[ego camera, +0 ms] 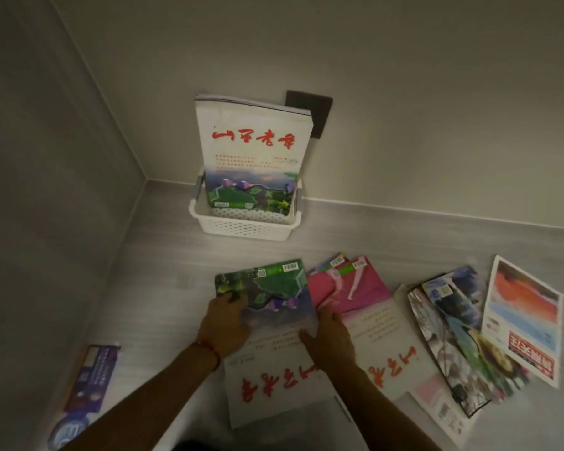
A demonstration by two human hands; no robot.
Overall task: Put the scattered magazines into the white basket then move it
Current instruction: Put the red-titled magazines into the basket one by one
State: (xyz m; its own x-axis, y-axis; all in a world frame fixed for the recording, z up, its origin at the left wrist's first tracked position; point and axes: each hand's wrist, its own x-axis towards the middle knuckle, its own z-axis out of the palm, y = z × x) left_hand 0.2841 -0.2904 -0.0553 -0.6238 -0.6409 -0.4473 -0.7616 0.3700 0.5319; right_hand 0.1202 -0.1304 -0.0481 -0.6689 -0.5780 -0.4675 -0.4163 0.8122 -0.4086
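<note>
A white perforated basket (241,227) stands on the floor near the corner, with several magazines (253,148) upright in it, leaning against the wall. Before me lies a green-and-white magazine (274,294) with red lettering. My left hand (223,323) grips its left edge and my right hand (329,336) grips its right edge. Under it to the right lies a pink-and-white magazine (365,297). Further right lie a dark floral magazine (463,336) and a white one with a red-and-blue cover (523,317).
A dark socket plate (316,109) sits on the wall behind the basket. A blue-purple box (88,382) lies on the floor at the left, by the side wall. Grey floor runs between the basket and the scattered magazines.
</note>
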